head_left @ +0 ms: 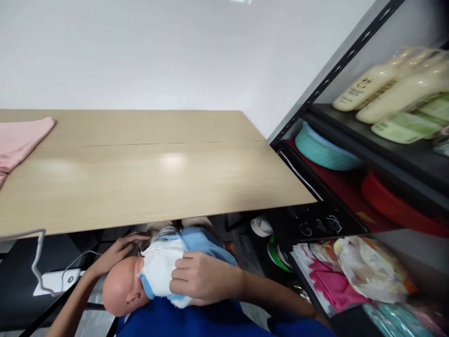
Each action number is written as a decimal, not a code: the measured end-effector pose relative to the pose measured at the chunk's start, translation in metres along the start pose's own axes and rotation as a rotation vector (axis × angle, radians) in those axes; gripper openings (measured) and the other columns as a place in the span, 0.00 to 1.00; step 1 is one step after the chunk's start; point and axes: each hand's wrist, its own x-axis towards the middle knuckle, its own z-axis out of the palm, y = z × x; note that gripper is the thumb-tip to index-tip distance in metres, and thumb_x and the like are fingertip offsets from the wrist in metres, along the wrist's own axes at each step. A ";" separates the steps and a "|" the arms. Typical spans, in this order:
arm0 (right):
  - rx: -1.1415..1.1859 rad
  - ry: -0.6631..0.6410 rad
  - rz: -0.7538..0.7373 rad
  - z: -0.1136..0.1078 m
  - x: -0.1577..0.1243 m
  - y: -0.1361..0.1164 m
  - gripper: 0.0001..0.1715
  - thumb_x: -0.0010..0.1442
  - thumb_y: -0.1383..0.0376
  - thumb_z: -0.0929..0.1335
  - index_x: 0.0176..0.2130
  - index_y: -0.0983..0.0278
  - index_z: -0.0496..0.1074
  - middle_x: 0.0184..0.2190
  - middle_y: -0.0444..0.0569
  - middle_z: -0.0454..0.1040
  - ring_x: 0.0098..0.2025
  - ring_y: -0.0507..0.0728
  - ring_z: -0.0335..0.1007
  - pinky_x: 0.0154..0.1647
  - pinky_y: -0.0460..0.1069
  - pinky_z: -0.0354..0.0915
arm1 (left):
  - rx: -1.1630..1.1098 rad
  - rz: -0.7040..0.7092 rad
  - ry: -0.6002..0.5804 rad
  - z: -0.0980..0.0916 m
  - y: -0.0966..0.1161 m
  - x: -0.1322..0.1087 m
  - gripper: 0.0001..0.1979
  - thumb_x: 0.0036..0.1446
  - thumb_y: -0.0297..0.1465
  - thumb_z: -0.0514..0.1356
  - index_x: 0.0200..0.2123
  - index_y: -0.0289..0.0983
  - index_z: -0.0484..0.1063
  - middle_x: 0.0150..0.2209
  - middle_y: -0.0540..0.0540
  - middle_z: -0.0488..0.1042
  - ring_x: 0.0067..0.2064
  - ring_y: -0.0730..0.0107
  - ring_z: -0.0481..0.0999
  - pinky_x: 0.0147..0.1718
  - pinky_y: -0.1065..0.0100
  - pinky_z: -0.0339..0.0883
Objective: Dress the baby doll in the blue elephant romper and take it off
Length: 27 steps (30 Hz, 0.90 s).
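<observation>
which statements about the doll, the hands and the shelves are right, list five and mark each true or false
1. The right hand rests on the doll. True.
2. The doll lies on top of the table. False: it is off the table, by the blue shirt.
3. The pink cloth is at the table's right end. False: it is at the left.
4. Pale bottles sit higher than the teal basin. True.
5. The left hand touches the bottles. False: it is beside the doll.

Brt lt, glare on tabletop (210,180), dim below; R edge stretched, sl. blurry.
</observation>
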 end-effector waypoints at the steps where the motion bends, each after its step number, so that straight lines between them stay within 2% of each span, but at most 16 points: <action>1: -0.011 0.014 -0.017 0.002 0.001 -0.001 0.07 0.79 0.62 0.69 0.48 0.62 0.77 0.41 0.47 0.82 0.42 0.59 0.73 0.43 0.56 0.65 | -0.017 -0.006 -0.014 -0.001 0.001 -0.005 0.23 0.82 0.51 0.57 0.65 0.45 0.81 0.68 0.38 0.81 0.70 0.45 0.79 0.74 0.41 0.72; 2: -0.025 0.027 -0.028 0.004 0.002 -0.001 0.07 0.80 0.63 0.69 0.48 0.63 0.78 0.40 0.47 0.82 0.42 0.59 0.72 0.43 0.56 0.64 | -0.034 0.019 -0.039 0.001 0.007 -0.009 0.24 0.81 0.52 0.58 0.66 0.46 0.81 0.69 0.39 0.80 0.71 0.44 0.78 0.75 0.41 0.70; 4: -0.044 0.045 -0.030 0.007 0.003 -0.003 0.08 0.80 0.64 0.68 0.48 0.64 0.77 0.40 0.47 0.81 0.41 0.58 0.71 0.43 0.55 0.63 | -0.032 0.155 -0.123 0.014 0.031 -0.013 0.27 0.77 0.53 0.65 0.69 0.48 0.78 0.70 0.38 0.78 0.72 0.42 0.75 0.75 0.41 0.69; 6: -0.041 0.058 -0.002 0.012 -0.001 -0.005 0.10 0.81 0.63 0.68 0.47 0.64 0.77 0.40 0.47 0.81 0.41 0.58 0.70 0.44 0.54 0.63 | 0.037 0.326 -0.235 0.035 0.062 -0.012 0.31 0.68 0.54 0.74 0.67 0.49 0.80 0.68 0.39 0.78 0.71 0.41 0.75 0.73 0.43 0.70; 7: -0.028 0.071 0.016 0.014 -0.004 -0.007 0.11 0.81 0.60 0.68 0.46 0.63 0.77 0.40 0.48 0.81 0.41 0.58 0.70 0.44 0.54 0.63 | 0.115 0.352 -0.290 0.047 0.075 -0.010 0.30 0.66 0.53 0.76 0.65 0.49 0.80 0.67 0.40 0.78 0.69 0.43 0.75 0.72 0.45 0.71; 10: 0.012 0.119 0.106 0.020 -0.023 -0.015 0.18 0.79 0.51 0.70 0.44 0.62 0.77 0.39 0.48 0.82 0.42 0.59 0.70 0.43 0.55 0.63 | 0.307 0.397 -0.274 0.075 0.097 0.002 0.27 0.66 0.50 0.77 0.62 0.46 0.80 0.61 0.40 0.80 0.63 0.45 0.76 0.67 0.48 0.72; 12: 0.019 0.159 0.186 0.023 -0.040 -0.022 0.17 0.78 0.51 0.71 0.42 0.60 0.76 0.37 0.46 0.81 0.41 0.59 0.70 0.41 0.55 0.63 | 0.329 0.385 -0.258 0.082 0.094 0.009 0.25 0.68 0.51 0.75 0.60 0.46 0.79 0.58 0.41 0.81 0.61 0.46 0.76 0.65 0.50 0.71; 16: -0.001 0.240 0.269 0.035 -0.078 -0.034 0.11 0.73 0.64 0.72 0.36 0.58 0.72 0.33 0.44 0.78 0.38 0.58 0.69 0.41 0.56 0.68 | 0.155 0.347 -0.232 0.072 0.072 0.015 0.22 0.74 0.51 0.70 0.60 0.46 0.76 0.57 0.42 0.79 0.60 0.49 0.75 0.64 0.53 0.70; 19: -0.023 0.379 0.351 0.056 -0.101 -0.038 0.13 0.70 0.73 0.70 0.35 0.56 0.72 0.30 0.44 0.76 0.35 0.58 0.70 0.42 0.56 0.76 | -0.047 0.349 -0.162 0.063 0.056 0.011 0.17 0.79 0.49 0.64 0.59 0.45 0.75 0.56 0.41 0.77 0.59 0.50 0.76 0.63 0.52 0.70; 22: 0.039 0.538 0.415 0.077 -0.117 -0.036 0.16 0.69 0.76 0.68 0.38 0.54 0.73 0.28 0.45 0.76 0.34 0.60 0.73 0.44 0.57 0.81 | -0.215 0.379 -0.174 0.058 0.044 0.005 0.15 0.79 0.48 0.65 0.54 0.45 0.78 0.52 0.42 0.77 0.56 0.52 0.78 0.60 0.53 0.70; 24: 0.142 0.554 0.450 0.083 -0.123 -0.030 0.11 0.69 0.70 0.71 0.41 0.52 0.76 0.35 0.47 0.82 0.41 0.64 0.80 0.54 0.63 0.83 | -0.281 0.400 -0.223 0.055 0.040 0.003 0.13 0.75 0.47 0.69 0.50 0.45 0.80 0.50 0.43 0.79 0.53 0.54 0.78 0.58 0.54 0.71; 25: 0.212 0.530 0.484 0.083 -0.124 -0.027 0.08 0.68 0.66 0.73 0.45 0.51 0.78 0.43 0.50 0.86 0.50 0.67 0.83 0.62 0.67 0.82 | -0.301 0.409 -0.254 0.053 0.039 0.003 0.13 0.73 0.46 0.71 0.49 0.45 0.82 0.50 0.42 0.80 0.53 0.53 0.79 0.58 0.53 0.72; 26: 0.294 0.496 0.519 0.081 -0.123 -0.022 0.12 0.68 0.62 0.75 0.51 0.49 0.79 0.55 0.53 0.86 0.61 0.71 0.82 0.69 0.71 0.78 | -0.317 0.415 -0.287 0.051 0.039 0.003 0.14 0.70 0.47 0.73 0.49 0.45 0.83 0.52 0.41 0.80 0.55 0.52 0.79 0.59 0.52 0.72; 27: 0.392 0.463 0.551 0.078 -0.122 -0.016 0.22 0.68 0.57 0.76 0.60 0.49 0.79 0.67 0.55 0.81 0.71 0.74 0.76 0.74 0.74 0.73 | -0.329 0.416 -0.322 0.048 0.040 0.003 0.18 0.68 0.49 0.74 0.52 0.46 0.84 0.55 0.40 0.81 0.57 0.49 0.80 0.62 0.49 0.72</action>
